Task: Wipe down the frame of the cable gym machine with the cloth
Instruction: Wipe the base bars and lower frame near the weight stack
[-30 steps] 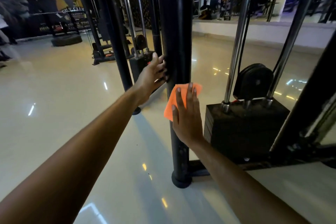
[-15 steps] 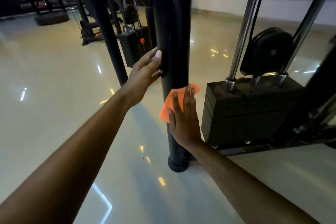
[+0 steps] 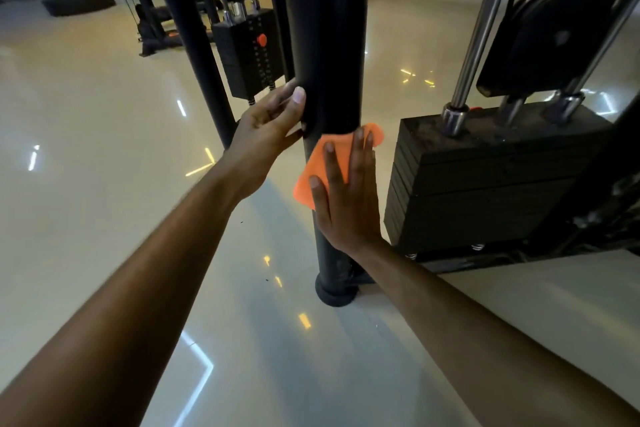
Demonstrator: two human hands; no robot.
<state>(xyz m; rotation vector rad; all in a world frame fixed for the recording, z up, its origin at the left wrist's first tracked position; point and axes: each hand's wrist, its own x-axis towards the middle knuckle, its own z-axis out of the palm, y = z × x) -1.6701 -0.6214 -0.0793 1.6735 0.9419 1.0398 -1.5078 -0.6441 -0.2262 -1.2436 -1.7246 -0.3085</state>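
A thick black upright post (image 3: 325, 45) of the cable machine frame stands in the middle of the view, ending in a round foot (image 3: 335, 292) on the floor. My right hand (image 3: 348, 198) lies flat with straight fingers, pressing an orange cloth (image 3: 313, 172) against the lower part of the post. My left hand (image 3: 268, 133) rests on the post's left side a little higher up, thumb against the front, with its fingers reaching round behind the post, out of sight.
A black weight stack (image 3: 485, 180) with chrome guide rods (image 3: 481, 28) and a pulley (image 3: 550, 31) stands close on the right. A second weight stack (image 3: 249, 52) and thinner black posts (image 3: 201, 55) stand behind on the left. The glossy pale floor (image 3: 104, 184) spreads to the left.
My right hand has slid the cloth down the post, and my left hand has moved down with it. My view has tilted lower, toward the post's foot.
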